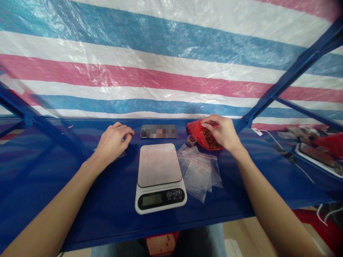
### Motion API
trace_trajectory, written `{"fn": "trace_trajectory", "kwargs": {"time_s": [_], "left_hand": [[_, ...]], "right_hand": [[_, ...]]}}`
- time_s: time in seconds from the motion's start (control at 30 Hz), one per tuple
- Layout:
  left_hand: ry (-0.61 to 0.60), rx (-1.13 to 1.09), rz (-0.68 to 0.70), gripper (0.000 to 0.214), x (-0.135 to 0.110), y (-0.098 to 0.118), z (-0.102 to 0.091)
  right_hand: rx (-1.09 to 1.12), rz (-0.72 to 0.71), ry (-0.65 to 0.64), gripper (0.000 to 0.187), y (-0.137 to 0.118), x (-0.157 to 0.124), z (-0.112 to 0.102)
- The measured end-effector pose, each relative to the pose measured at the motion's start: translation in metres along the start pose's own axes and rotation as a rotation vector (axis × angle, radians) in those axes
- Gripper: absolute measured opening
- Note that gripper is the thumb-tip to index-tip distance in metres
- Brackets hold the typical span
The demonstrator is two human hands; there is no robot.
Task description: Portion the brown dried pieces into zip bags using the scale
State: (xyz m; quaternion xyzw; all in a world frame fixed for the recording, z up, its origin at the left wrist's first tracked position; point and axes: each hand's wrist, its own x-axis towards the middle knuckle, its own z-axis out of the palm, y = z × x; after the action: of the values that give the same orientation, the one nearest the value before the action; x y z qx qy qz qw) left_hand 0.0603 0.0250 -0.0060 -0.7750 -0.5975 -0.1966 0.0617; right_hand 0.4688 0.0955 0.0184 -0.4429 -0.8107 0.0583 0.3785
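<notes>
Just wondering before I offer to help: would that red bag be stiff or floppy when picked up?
The red bag would probably be floppy, since its sides look thin and wrinkled. It could spill if tipped, as small brown pieces show at its opening. Those loose-looking pieces would likely shift inside.

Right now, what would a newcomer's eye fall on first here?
The striped sheet filling the background, then the white scale on the blue table, low in the centre. Farther back and to its right, the right hand is at the red bag.
</notes>
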Motion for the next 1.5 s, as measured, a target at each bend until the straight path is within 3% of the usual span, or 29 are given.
{"fn": "trace_trajectory", "kwargs": {"time_s": [0.17, 0.4, 0.83, 1.1, 1.23, 1.3, 1.4, 1.47, 1.5], "left_hand": [[-0.015, -0.007, -0.004, 0.036, 0.0, -0.001, 0.001], [-0.025, 0.001, -0.001, 0.035, 0.001, -0.001, 0.001], [-0.018, -0.004, -0.002, 0.034, 0.001, 0.002, 0.0], [-0.037, -0.011, -0.01, 0.036, 0.001, 0.001, 0.001], [-0.029, -0.013, -0.012, 0.035, 0.001, 0.001, 0.0], [-0.029, -0.013, -0.01, 0.035, 0.001, 0.001, 0.0], [-0.028, -0.017, -0.011, 0.034, 0.001, 0.001, 0.0], [-0.028, -0.019, -0.013, 0.034, 0.001, 0.001, 0.0], [-0.028, -0.02, -0.012, 0.034, 0.001, 0.001, 0.001]], "right_hand": [[0.2, -0.101, -0.21, 0.013, -0.029, -0.003, 0.012], [0.178, -0.176, -0.343, 0.02, -0.02, -0.004, 0.015], [0.205, -0.079, -0.264, 0.026, -0.02, -0.004, 0.019], [0.373, 0.062, -0.295, 0.046, -0.023, -0.007, 0.018], [0.463, 0.107, -0.263, 0.048, -0.028, -0.004, 0.017], [0.435, 0.129, -0.188, 0.043, -0.021, -0.002, 0.012], [0.181, 0.156, -0.075, 0.025, 0.008, -0.001, -0.001], [-0.016, 0.156, -0.144, 0.015, 0.031, -0.003, -0.01], [-0.059, 0.147, -0.238, 0.019, 0.04, -0.005, -0.013]]}}
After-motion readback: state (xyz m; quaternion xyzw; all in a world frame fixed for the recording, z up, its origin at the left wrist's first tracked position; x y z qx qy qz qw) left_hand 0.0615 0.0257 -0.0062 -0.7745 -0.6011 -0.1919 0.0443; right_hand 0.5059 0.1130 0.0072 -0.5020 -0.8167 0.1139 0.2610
